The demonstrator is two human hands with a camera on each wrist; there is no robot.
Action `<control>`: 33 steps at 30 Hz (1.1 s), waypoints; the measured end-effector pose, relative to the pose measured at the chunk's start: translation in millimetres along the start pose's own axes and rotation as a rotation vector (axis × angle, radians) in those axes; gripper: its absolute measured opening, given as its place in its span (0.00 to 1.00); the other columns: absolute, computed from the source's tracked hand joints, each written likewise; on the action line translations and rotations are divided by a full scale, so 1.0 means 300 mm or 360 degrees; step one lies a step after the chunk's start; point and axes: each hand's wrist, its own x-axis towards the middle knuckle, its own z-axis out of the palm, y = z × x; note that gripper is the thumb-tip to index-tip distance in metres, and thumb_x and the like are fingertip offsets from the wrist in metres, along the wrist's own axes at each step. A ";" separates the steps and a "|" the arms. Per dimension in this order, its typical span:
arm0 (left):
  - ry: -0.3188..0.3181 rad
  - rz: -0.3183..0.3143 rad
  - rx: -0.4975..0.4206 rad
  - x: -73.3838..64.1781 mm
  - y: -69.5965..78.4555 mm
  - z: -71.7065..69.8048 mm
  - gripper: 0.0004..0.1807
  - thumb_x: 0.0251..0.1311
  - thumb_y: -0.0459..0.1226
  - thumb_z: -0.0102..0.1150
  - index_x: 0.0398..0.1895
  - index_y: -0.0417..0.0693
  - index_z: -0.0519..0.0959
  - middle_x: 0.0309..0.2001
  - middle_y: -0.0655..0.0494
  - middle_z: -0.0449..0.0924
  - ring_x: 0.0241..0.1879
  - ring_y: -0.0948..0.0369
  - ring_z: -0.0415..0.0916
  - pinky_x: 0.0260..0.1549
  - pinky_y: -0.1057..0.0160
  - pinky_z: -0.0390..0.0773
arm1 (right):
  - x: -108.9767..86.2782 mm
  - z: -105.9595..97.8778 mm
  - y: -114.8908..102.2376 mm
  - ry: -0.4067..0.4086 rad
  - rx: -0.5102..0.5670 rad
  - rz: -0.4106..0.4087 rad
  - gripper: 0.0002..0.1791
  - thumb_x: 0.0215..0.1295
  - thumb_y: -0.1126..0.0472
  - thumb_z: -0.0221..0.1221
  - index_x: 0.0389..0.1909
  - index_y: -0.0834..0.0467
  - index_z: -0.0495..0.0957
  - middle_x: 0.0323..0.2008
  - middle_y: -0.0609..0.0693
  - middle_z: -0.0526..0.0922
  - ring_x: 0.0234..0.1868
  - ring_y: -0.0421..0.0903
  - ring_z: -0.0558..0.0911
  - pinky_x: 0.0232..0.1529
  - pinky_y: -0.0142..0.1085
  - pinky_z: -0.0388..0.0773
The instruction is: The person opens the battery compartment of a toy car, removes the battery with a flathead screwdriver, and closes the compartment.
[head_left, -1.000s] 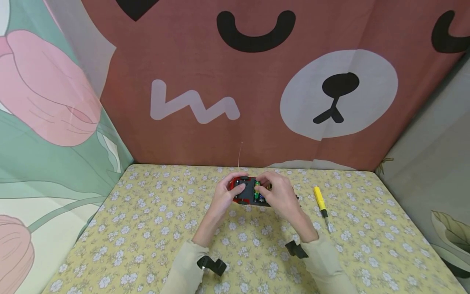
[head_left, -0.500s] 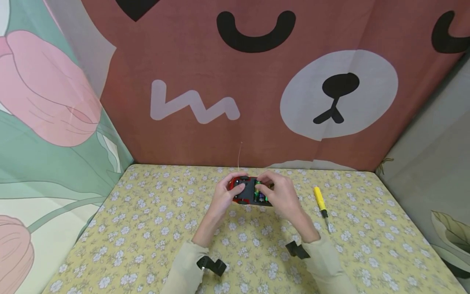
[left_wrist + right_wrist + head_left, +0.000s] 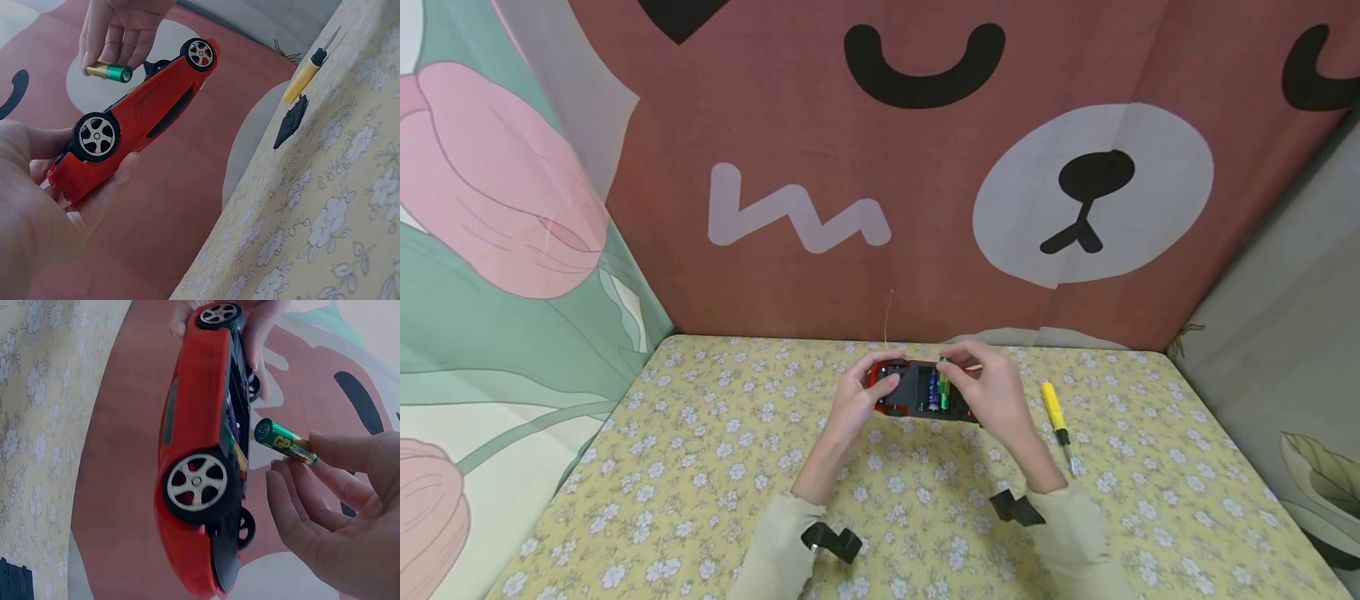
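A red toy car (image 3: 913, 390) is held upside down above the table, its dark underside facing up. My left hand (image 3: 855, 393) grips one end of it, thumb on the underside. The battery compartment is uncovered, and a purple battery (image 3: 932, 390) lies inside. Part of a green-and-gold battery (image 3: 237, 454) also shows in the compartment in the right wrist view. My right hand (image 3: 994, 395) pinches another green-and-gold battery (image 3: 285, 441) by one end, apart from the car. The left wrist view shows this held battery (image 3: 109, 71) beyond the car's side.
A yellow-handled screwdriver (image 3: 1054, 407) lies on the flowered tablecloth (image 3: 700, 467) to the right. Near it is a black plastic cover (image 3: 291, 122), seen in the left wrist view. A bear-print cloth (image 3: 775, 283) hangs behind the table.
My right hand has lifted the green battery out of the compartment's left end and moved it rightward. The purple battery is now more exposed. My left hand has stayed in place.
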 end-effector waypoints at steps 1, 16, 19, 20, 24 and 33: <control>0.0003 -0.0002 -0.0001 0.000 -0.001 0.000 0.20 0.70 0.29 0.59 0.64 0.35 0.77 0.57 0.40 0.78 0.48 0.55 0.81 0.43 0.61 0.84 | 0.000 -0.004 0.002 0.0012 0.0007 0.0012 0.09 0.67 0.65 0.69 0.46 0.60 0.87 0.38 0.53 0.86 0.40 0.51 0.85 0.43 0.49 0.85; 0.0010 -0.0010 -0.0014 0.002 0.001 -0.004 0.22 0.71 0.30 0.59 0.65 0.31 0.74 0.57 0.39 0.77 0.49 0.54 0.81 0.43 0.61 0.84 | 0.014 -0.068 0.038 0.0173 0.0037 0.0069 0.06 0.69 0.65 0.67 0.43 0.61 0.88 0.36 0.54 0.88 0.34 0.50 0.86 0.36 0.39 0.82; 0.0021 -0.0008 0.0006 0.001 0.005 -0.004 0.21 0.71 0.29 0.58 0.65 0.32 0.75 0.59 0.38 0.77 0.50 0.53 0.80 0.44 0.60 0.84 | 0.018 -0.075 0.044 0.0178 0.0095 0.0118 0.06 0.69 0.65 0.67 0.44 0.61 0.87 0.35 0.55 0.88 0.32 0.48 0.86 0.34 0.34 0.83; 0.0023 -0.0005 0.0011 0.000 0.005 -0.004 0.21 0.71 0.29 0.58 0.65 0.32 0.75 0.59 0.38 0.77 0.51 0.52 0.80 0.45 0.60 0.84 | 0.019 -0.077 0.046 0.0178 0.0119 0.0136 0.06 0.70 0.65 0.67 0.44 0.61 0.87 0.35 0.55 0.88 0.31 0.47 0.85 0.33 0.33 0.83; 0.0031 -0.0011 0.0011 -0.001 0.007 -0.005 0.20 0.71 0.29 0.58 0.64 0.32 0.75 0.59 0.38 0.77 0.51 0.52 0.80 0.45 0.60 0.84 | 0.022 -0.085 0.061 0.0173 0.0201 0.0195 0.07 0.71 0.65 0.65 0.46 0.63 0.86 0.37 0.58 0.87 0.32 0.45 0.85 0.34 0.33 0.85; 0.0045 -0.0012 0.0003 -0.002 0.010 -0.004 0.21 0.71 0.30 0.58 0.65 0.32 0.75 0.59 0.39 0.77 0.50 0.53 0.80 0.44 0.61 0.83 | 0.031 -0.112 0.095 0.0207 0.0327 0.0296 0.10 0.73 0.63 0.64 0.47 0.66 0.85 0.40 0.63 0.86 0.34 0.38 0.83 0.36 0.33 0.86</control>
